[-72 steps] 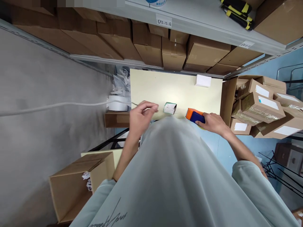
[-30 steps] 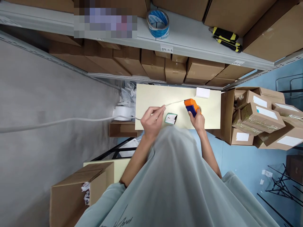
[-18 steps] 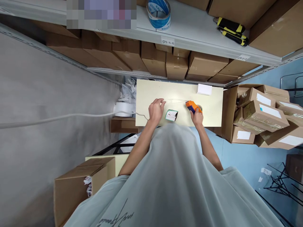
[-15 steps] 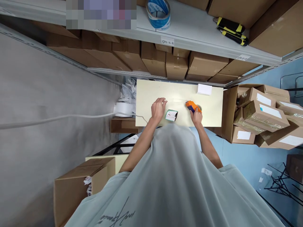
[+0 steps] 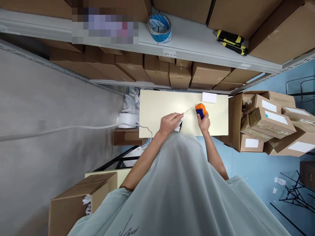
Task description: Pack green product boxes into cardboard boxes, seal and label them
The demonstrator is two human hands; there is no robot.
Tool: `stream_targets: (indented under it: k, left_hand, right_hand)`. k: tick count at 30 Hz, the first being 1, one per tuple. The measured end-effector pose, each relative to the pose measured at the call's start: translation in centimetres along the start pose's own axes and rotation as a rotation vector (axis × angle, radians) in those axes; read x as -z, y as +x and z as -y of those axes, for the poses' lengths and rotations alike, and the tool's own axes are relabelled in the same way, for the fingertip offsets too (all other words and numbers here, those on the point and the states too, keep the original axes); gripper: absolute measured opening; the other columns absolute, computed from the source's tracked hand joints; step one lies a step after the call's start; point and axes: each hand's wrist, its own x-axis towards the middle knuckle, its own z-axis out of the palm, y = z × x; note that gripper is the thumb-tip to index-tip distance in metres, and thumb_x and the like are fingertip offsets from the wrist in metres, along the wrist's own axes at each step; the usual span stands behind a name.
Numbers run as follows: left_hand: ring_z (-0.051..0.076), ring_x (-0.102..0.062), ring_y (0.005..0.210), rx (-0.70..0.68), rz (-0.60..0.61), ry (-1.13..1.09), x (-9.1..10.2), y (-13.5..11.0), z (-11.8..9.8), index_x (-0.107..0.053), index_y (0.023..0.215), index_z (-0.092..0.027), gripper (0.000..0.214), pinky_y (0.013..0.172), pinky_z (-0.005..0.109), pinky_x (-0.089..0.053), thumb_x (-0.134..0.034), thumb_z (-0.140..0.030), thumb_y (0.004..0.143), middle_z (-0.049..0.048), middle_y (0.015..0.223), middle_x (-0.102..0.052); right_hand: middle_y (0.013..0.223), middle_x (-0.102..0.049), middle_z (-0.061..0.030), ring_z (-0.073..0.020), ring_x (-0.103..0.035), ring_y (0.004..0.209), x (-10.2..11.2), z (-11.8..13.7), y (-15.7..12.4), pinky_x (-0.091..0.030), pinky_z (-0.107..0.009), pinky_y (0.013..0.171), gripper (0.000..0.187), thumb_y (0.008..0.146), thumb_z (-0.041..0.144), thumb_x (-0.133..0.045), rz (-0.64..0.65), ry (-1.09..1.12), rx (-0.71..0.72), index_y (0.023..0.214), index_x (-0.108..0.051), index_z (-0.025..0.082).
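Tape strip [image 5: 190, 109], thin and pale, running straight from an orange-and-blue plastic tape dispenser [image 5: 202, 108] above a cream rectangular desk [image 5: 157, 103].
Left hand [image 5: 169, 123]: fingers pinched on the strip's end. Right hand [image 5: 204, 123]: fingers wrapped round the dispenser, at two o'clock from that pinch. Partly hidden, a small green-and-white box [image 5: 177, 128] sits at the left hand's four o'clock; a white rectangular box [image 5: 209, 97] lies at the dispenser's one o'clock.

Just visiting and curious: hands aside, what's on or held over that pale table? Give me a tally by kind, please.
Tape dispenser, orange and blue, in the right hand: 1
Tape strip, drawn out to the left hand: 1
Boxes, a white box and a small green-edged box, partly hidden: 2
Cable: 1
Total: 5
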Motion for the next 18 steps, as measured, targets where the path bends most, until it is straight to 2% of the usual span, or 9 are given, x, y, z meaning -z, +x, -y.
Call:
stream_targets:
  k: [4,7,9,12,14,16,18]
  left_hand:
    - [0.016,-0.081,0.078,-0.186,-0.192,0.038,2.8,1.0,-2.1,-0.086,0.115,-0.031,0.022,0.069,0.028,-0.056,-0.064,-0.031,0.111,0.0032,0.093,-0.087]
    - [0.015,-0.083,0.083,-0.359,-0.305,0.028,5.0,2.7,-4.2,-0.083,0.121,-0.032,0.023,0.074,0.027,-0.058,-0.066,-0.022,0.110,0.0021,0.097,-0.087]
    - [0.015,-0.083,0.086,-0.411,-0.315,0.034,5.9,4.7,-5.5,-0.083,0.123,-0.033,0.027,0.077,0.027,-0.059,-0.063,-0.019,0.110,0.0020,0.100,-0.087]
    - [0.016,-0.082,0.089,-0.388,-0.363,0.061,6.6,8.8,-6.9,-0.083,0.126,-0.033,0.031,0.078,0.028,-0.058,-0.059,-0.020,0.112,0.0033,0.103,-0.087]
    - [0.017,-0.081,0.088,-0.314,-0.408,0.072,7.0,12.0,-7.1,-0.083,0.129,-0.030,0.031,0.076,0.029,-0.056,-0.058,-0.024,0.113,0.0053,0.105,-0.086]
    - [0.018,-0.080,0.086,-0.208,-0.423,0.075,7.5,15.2,-7.0,-0.083,0.131,-0.026,0.033,0.074,0.030,-0.053,-0.055,-0.031,0.115,0.0080,0.106,-0.086]
    - [0.020,-0.080,0.086,-0.098,-0.418,0.082,8.2,18.1,-6.5,-0.083,0.134,-0.023,0.038,0.073,0.031,-0.052,-0.051,-0.035,0.116,0.0107,0.109,-0.085]
  right_hand:
    - [0.113,-0.079,-0.0179,-0.0348,-0.076,0.101,4.3,2.3,0.4,-0.056,-0.038,0.086,0.049,0.113,0.054,-0.043,-0.183,0.054,0.068,0.138,-0.054,0.013]
    - [0.110,-0.078,-0.0181,-0.0362,-0.076,0.100,9.3,5.1,1.9,-0.056,-0.040,0.087,0.050,0.114,0.056,-0.041,-0.285,0.040,0.174,0.135,-0.056,0.013]
    - [0.112,-0.077,-0.0195,-0.0370,-0.075,0.103,13.0,7.7,3.5,-0.056,-0.042,0.089,0.051,0.114,0.057,-0.044,-0.330,-0.003,0.289,0.135,-0.057,0.012]
    - [0.120,-0.075,-0.0234,-0.0393,-0.072,0.112,18.4,12.1,6.5,-0.055,-0.045,0.095,0.052,0.114,0.054,-0.047,-0.386,-0.094,0.459,0.140,-0.056,0.010]
    - [0.124,-0.074,-0.0259,-0.0410,-0.070,0.117,21.3,15.2,8.7,-0.053,-0.048,0.100,0.051,0.114,0.050,-0.048,-0.410,-0.148,0.523,0.142,-0.056,0.008]
    - [0.124,-0.073,-0.0268,-0.0416,-0.069,0.119,23.4,18.1,10.8,-0.052,-0.050,0.104,0.050,0.114,0.047,-0.052,-0.403,-0.192,0.548,0.143,-0.057,0.006]
    - [0.125,-0.074,-0.0271,-0.0410,-0.070,0.121,24.4,20.5,12.7,-0.052,-0.050,0.106,0.047,0.112,0.044,-0.058,-0.369,-0.227,0.529,0.139,-0.061,0.006]
